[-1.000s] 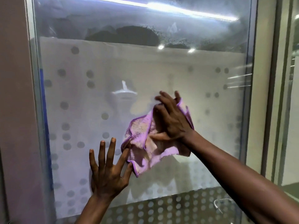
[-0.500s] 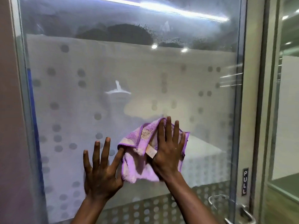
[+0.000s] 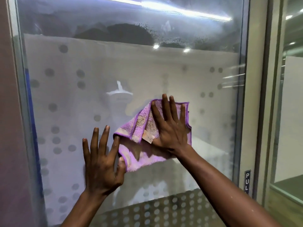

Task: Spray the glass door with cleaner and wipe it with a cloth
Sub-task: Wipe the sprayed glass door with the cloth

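The glass door [image 3: 82, 89] fills the view, frosted with grey dots and misted with damp patches near the top. A purple cloth [image 3: 144, 154] lies crumpled against the glass at mid height. My right hand [image 3: 170, 128] presses flat on the cloth with straight, spread fingers. My left hand [image 3: 101, 161] lies flat on the glass just left of the cloth, fingers spread, its thumb and forefinger touching the cloth's left edge. No spray bottle is in view.
A metal door frame [image 3: 255, 112] runs down the right side with a small PULL sign [image 3: 247, 180] low on it. Another glass panel [image 3: 291, 95] stands beyond it. A brown wall edge [image 3: 8, 128] borders the door on the left.
My right hand went from a bunched grip to a flat press, slid the cloth down, then back up and right. My left hand stayed flat on the glass.
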Tool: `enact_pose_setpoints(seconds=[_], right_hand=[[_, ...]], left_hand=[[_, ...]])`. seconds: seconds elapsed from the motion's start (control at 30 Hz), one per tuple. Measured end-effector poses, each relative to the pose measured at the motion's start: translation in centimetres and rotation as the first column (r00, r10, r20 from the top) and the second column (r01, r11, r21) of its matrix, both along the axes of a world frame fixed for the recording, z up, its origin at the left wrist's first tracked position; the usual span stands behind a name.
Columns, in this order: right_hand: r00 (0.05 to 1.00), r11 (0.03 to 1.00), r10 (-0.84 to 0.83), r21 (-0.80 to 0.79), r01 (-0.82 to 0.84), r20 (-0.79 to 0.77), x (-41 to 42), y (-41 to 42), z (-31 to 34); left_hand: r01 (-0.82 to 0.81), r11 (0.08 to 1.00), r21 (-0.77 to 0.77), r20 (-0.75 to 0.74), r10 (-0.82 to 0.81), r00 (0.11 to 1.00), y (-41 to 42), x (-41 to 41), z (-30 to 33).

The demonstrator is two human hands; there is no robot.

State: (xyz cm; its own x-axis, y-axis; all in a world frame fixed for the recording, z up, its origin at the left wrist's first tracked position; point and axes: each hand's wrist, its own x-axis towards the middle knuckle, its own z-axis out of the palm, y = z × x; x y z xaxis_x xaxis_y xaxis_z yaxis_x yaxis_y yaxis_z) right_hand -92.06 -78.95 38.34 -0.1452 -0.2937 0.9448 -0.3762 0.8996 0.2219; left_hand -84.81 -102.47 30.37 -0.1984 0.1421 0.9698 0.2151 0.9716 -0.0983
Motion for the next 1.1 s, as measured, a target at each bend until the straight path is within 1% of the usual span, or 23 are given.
enact_pose_setpoints(seconds=[0.1, 0.17, 0.23, 0.27, 0.33, 0.4, 0.43, 0.5, 0.53, 0.63, 0.73, 0.8, 0.87, 0.93, 1.03, 1.1], right_hand=[[0.988, 0.998, 0.030, 0.059, -0.021, -0.153, 0.0, 0.4, 0.2], [0.969, 0.997, 0.025, 0.081, -0.006, -0.244, -0.4, 0.7, -0.3], [0.966, 0.995, 0.014, 0.098, 0.012, -0.257, -0.8, 0.9, -0.5], [0.969, 0.993, 0.012, 0.118, 0.018, -0.246, -0.9, 1.0, -0.6], [0.976, 0.985, 0.045, 0.173, -0.008, -0.212, -0.8, 1.1, -0.6], [0.975, 0.971, 0.147, 0.214, -0.110, -0.167, -0.5, 0.9, -0.8], [0.966, 0.959, 0.195, 0.238, -0.151, -0.170, -0.5, 0.7, -1.1], [0.944, 0.938, 0.238, 0.306, -0.162, -0.230, -0.5, 0.3, -1.5], [0.940, 0.937, 0.230, 0.319, -0.144, -0.253, -0.4, 0.0, -1.7], [0.940, 0.932, 0.223, 0.339, -0.129, -0.256, -0.3, -0.7, -2.1], [0.947, 0.910, 0.234, 0.393, -0.133, -0.222, -0.1, -1.2, -2.5], [0.961, 0.864, 0.237, 0.483, -0.141, -0.145, 0.3, -1.1, -2.5], [0.962, 0.796, 0.264, 0.580, -0.173, -0.074, 0.7, -0.8, -2.4], [0.962, 0.744, 0.265, 0.648, -0.164, -0.061, 0.8, -0.7, -2.4], [0.960, 0.743, 0.264, 0.655, -0.139, -0.096, 0.6, -0.6, -2.5], [0.958, 0.763, 0.267, 0.630, -0.145, -0.104, 0.6, -0.7, -2.5]], left_hand=[[0.050, 0.998, 0.034, -0.097, -0.047, 0.994, 0.9, 0.3, 1.2], [0.057, 0.998, 0.014, -0.188, -0.054, 0.981, 1.7, 0.3, 1.2], [0.056, 0.997, -0.046, -0.252, -0.065, 0.965, 2.2, 0.0, 1.0], [0.054, 0.995, -0.083, -0.258, -0.074, 0.963, 2.2, -0.1, 1.0], [0.080, 0.988, -0.134, -0.226, -0.109, 0.968, 1.7, -0.5, 1.1], [0.125, 0.981, -0.149, -0.177, -0.151, 0.973, 0.9, -0.6, 1.4], [0.146, 0.977, -0.152, -0.158, -0.170, 0.973, 0.5, -0.6, 1.6], [0.170, 0.974, -0.152, -0.119, -0.189, 0.975, -0.4, -0.4, 2.4], [0.167, 0.975, -0.149, -0.088, -0.181, 0.979, -0.9, -0.4, 2.9], [0.100, 0.988, -0.118, -0.007, -0.101, 0.995, -1.8, -0.4, 4.4], [0.087, 0.993, -0.074, -0.008, -0.088, 0.996, -1.7, -0.5, 5.2], [0.095, 0.994, -0.049, -0.012, -0.096, 0.995, -1.4, -0.6, 5.6], [0.092, 0.995, -0.037, -0.007, -0.092, 0.996, -1.3, -0.7, 5.8], [0.091, 0.995, -0.032, -0.003, -0.091, 0.996, -1.3, -0.7, 6.0], [0.130, 0.991, -0.029, 0.022, -0.129, 0.991, -1.6, -0.5, 6.5], [0.204, 0.978, -0.041, 0.069, -0.200, 0.977, -2.2, 0.2, 7.1]])
